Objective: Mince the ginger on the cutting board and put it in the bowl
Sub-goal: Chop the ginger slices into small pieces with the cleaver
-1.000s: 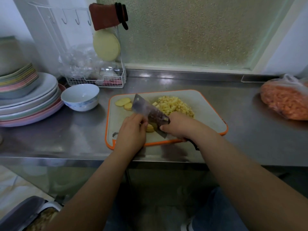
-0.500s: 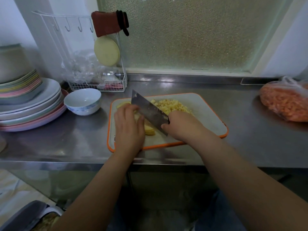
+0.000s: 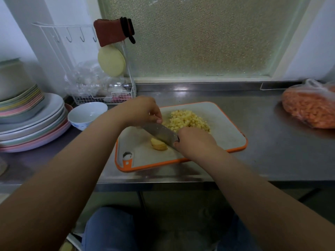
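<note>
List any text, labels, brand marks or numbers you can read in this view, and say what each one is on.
No text can be read anywhere in this view.
Knife: the blade's flat shows no legible mark; it is blurred.
Cutting board: plain surface with an orange rim, no lettering seen.
Bowl: a faint blue pattern on the outside, not writing.
Plastic bag of orange contents: no print visible.

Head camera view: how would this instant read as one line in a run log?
stage: mincing | right hand: grips cleaver | left hand: at far board corner, fingers curled | ginger slices: uncut | minced pile: on cutting board | bowl: empty
</note>
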{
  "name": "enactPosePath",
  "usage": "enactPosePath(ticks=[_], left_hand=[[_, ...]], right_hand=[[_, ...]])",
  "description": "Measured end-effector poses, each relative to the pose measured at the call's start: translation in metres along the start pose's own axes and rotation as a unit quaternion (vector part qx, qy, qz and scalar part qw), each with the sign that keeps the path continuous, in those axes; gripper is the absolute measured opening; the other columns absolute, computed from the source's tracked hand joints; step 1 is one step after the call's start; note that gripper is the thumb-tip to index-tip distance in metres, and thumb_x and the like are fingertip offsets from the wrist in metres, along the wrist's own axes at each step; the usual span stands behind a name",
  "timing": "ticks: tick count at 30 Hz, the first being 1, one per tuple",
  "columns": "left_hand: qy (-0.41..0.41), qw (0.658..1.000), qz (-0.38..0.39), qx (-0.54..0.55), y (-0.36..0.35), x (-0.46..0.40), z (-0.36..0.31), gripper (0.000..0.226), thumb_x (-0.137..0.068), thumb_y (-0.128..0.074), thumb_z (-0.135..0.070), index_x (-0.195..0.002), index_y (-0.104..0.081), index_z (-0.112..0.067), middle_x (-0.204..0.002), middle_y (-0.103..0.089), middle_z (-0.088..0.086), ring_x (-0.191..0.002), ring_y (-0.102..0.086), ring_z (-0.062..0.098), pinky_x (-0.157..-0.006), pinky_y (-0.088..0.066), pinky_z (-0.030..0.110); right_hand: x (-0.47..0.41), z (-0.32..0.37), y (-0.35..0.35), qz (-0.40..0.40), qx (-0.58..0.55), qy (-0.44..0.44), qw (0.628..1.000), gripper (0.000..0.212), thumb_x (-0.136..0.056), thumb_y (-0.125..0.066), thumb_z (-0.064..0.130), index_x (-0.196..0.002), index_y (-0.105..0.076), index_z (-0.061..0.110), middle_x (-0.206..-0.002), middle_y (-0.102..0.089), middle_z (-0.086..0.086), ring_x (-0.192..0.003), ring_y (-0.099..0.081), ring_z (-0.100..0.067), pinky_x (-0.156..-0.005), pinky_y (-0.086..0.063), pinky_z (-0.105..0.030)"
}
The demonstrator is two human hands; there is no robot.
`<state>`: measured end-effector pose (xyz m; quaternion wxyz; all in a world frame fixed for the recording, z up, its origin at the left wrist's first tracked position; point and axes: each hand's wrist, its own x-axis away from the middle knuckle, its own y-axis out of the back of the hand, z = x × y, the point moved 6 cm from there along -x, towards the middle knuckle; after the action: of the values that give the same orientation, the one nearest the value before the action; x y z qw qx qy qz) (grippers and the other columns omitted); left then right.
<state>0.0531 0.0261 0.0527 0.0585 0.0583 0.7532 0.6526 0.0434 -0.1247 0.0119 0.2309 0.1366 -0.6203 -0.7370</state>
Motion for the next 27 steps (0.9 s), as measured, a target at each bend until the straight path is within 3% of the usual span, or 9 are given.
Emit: enactPosePath(ticks=[5, 11, 14, 17, 22, 27], left_hand=[[0.012, 0.999, 0.038, -0.002, -0.002, -0.01, -0.005, 0.015, -0.084, -0.07, -0.034, -0.097, -0.075, -0.027, -0.085, -0.066, -0.011, -0.082, -0.058, 0.009, -0.074, -0.042, 0.026], [0.035, 0.993, 0.116, 0.008, -0.008, -0.019, -0.006, 0.017, -0.082, -0.073, -0.035, -0.096, -0.076, -0.026, -0.072, -0.06, -0.024, -0.072, -0.055, 0.0, -0.072, -0.041, 0.024], [0.051, 0.983, 0.179, 0.001, -0.008, -0.025, -0.006, 0.02, -0.081, -0.073, -0.036, -0.098, -0.075, -0.026, -0.082, -0.069, -0.014, -0.082, -0.063, 0.009, -0.079, -0.05, 0.027], [0.071, 0.969, 0.237, 0.007, -0.01, -0.034, -0.006, 0.021, -0.082, -0.073, -0.033, -0.099, -0.075, -0.019, -0.08, -0.07, -0.007, -0.077, -0.064, 0.01, -0.065, -0.049, 0.021], [0.097, 0.954, 0.285, -0.005, -0.012, -0.048, -0.011, 0.013, -0.083, -0.074, -0.027, -0.09, -0.07, -0.018, -0.077, -0.068, -0.002, -0.07, -0.063, 0.009, -0.061, -0.049, 0.019], [0.105, 0.942, 0.318, -0.03, -0.019, -0.052, -0.016, 0.003, -0.087, -0.069, -0.016, -0.087, -0.066, -0.016, -0.087, -0.069, 0.009, -0.08, -0.066, 0.02, -0.076, -0.056, 0.031]], right_hand=[[-0.001, 0.0, -0.001, 0.003, 0.004, -0.009, 1.0, 0.022, -0.094, -0.05, 0.025, -0.108, -0.063, 0.015, -0.103, -0.063, -0.007, -0.085, -0.057, -0.028, -0.068, -0.04, -0.031], [0.0, 0.001, -0.004, 0.007, 0.014, -0.002, 1.0, 0.021, -0.095, -0.049, 0.025, -0.11, -0.061, 0.016, -0.106, -0.062, -0.006, -0.095, -0.06, -0.027, -0.068, -0.041, -0.033], [-0.001, 0.002, -0.005, 0.01, 0.015, -0.006, 1.0, 0.02, -0.095, -0.05, 0.026, -0.109, -0.061, 0.017, -0.103, -0.062, -0.005, -0.092, -0.059, -0.026, -0.068, -0.042, -0.034], [-0.001, 0.003, -0.004, 0.009, 0.013, -0.008, 1.0, 0.02, -0.095, -0.05, 0.026, -0.108, -0.061, 0.017, -0.104, -0.062, -0.005, -0.094, -0.059, -0.026, -0.069, -0.042, -0.034], [-0.001, 0.003, -0.002, 0.018, -0.001, -0.015, 1.0, 0.02, -0.096, -0.051, 0.031, -0.107, -0.061, 0.017, -0.098, -0.059, -0.004, -0.092, -0.058, -0.025, -0.069, -0.044, -0.034], [0.0, 0.006, 0.005, -0.036, 0.01, -0.005, 0.999, 0.018, -0.097, -0.048, 0.025, -0.107, -0.062, 0.017, -0.104, -0.063, -0.005, -0.095, -0.061, -0.027, -0.066, -0.04, -0.032]])
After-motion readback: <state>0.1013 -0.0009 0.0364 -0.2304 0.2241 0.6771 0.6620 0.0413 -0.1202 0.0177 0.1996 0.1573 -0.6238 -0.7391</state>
